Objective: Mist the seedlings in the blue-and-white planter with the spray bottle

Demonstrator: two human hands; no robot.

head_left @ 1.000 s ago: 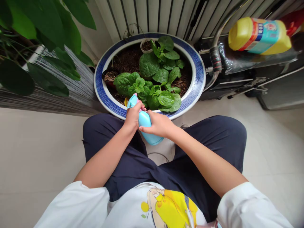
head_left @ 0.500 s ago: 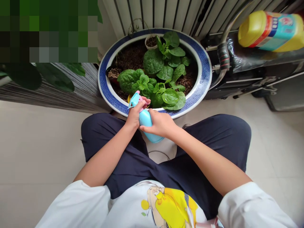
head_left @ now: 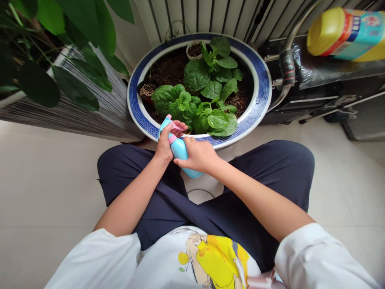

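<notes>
A light blue spray bottle (head_left: 179,149) with a pink collar and a blue trigger head is held over my lap, just before the rim of a round blue-and-white planter (head_left: 261,96). My left hand (head_left: 166,141) is wrapped round the bottle's head and pink collar, fingers closed. My right hand (head_left: 198,155) grips the bottle's body from the right. The nozzle points towards the leafy green plants (head_left: 201,94) growing in dark soil in the planter.
A big-leaved plant (head_left: 63,48) hangs over a striped grey surface at the left. A yellow bottle with a coloured label (head_left: 345,34) lies on a dark rack at the upper right. Pale floor tiles spread on both sides of my knees.
My left hand has shifted on the bottle's head, and the pink collar below it now shows. The view has drifted slightly, so the planter sits further right.
</notes>
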